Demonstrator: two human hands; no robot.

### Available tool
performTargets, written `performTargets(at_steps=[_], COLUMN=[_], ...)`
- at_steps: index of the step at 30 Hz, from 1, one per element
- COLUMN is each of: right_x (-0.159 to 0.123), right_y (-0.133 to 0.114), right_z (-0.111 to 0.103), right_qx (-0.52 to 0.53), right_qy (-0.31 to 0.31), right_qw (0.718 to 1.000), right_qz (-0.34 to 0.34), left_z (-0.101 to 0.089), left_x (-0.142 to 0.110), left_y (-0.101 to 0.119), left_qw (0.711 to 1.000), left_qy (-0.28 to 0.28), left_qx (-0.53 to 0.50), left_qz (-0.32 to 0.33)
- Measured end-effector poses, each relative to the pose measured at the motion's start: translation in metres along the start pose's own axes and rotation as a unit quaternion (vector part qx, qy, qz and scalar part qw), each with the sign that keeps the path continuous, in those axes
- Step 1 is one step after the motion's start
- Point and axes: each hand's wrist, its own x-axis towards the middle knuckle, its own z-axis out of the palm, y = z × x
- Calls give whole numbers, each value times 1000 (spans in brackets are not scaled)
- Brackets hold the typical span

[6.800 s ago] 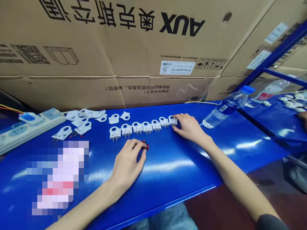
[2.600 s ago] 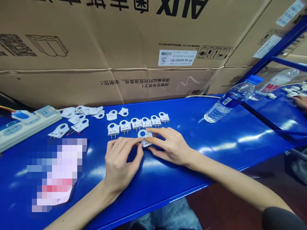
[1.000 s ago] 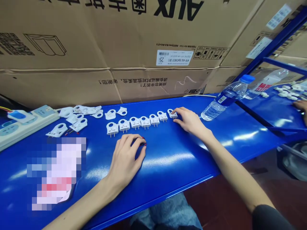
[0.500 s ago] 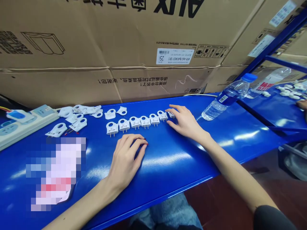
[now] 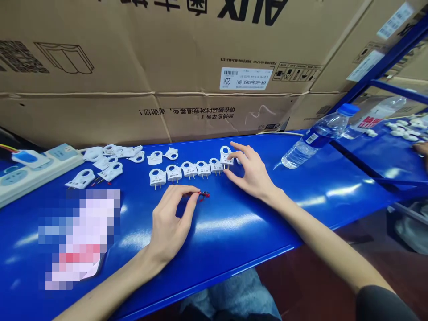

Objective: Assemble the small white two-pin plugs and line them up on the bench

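Observation:
My left hand (image 5: 175, 218) is closed, thumb and forefinger pinching a small bunch of red-tipped wire parts (image 5: 204, 195) just above the blue table. A row of white two-pin plugs (image 5: 190, 169), each with a ring-shaped handle, stands behind it with the metal pins facing me. At the row's right end, my right hand (image 5: 249, 171) grips one white plug (image 5: 226, 156) between thumb and fingers. That plug sits a little higher than its neighbours. Another white piece is mostly hidden behind my right fingers.
Loose white plug pieces (image 5: 113, 154) lie at the back left by a power strip (image 5: 36, 167). A blurred-out flat item (image 5: 83, 240) is at front left. Water bottle (image 5: 316, 138) leans at right near a blue frame bar. Another person's hand (image 5: 421, 148) shows at the far right.
My right hand has moved left and closed on a plug, raising it slightly out of the row. The red-tipped parts in my left hand now show more clearly.

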Motion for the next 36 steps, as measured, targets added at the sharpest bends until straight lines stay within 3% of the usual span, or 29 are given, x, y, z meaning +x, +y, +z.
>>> performTargets(at_steps=[3, 10, 20, 24, 30, 36], right_x=[-2, -12, -11, -12, -12, -12], right_y=[-15, -41, -42, -44, -45, -46], right_z=[3, 10, 7, 7, 7, 6], right_qx=[34, 77, 99, 95, 85, 74], right_qy=[23, -7, -7, -12, 1, -24], right_qw=[997, 983, 978, 977, 975, 978], right_qz=[-59, -164, -181, -192, -204, -193], left_z=[0, 2, -1, 0, 0, 0], left_x=[-1, -3, 2, 2, 2, 0], left_y=[-1, -4, -4, -5, -3, -3], left_qw=[1000, 1000, 997, 996, 997, 998], left_qy=[6, 21, 35, 53, 38, 53], left_qx=[-8, 7, 39, 39, 23, 35], left_qz=[8, 18, 63, 56, 61, 21])
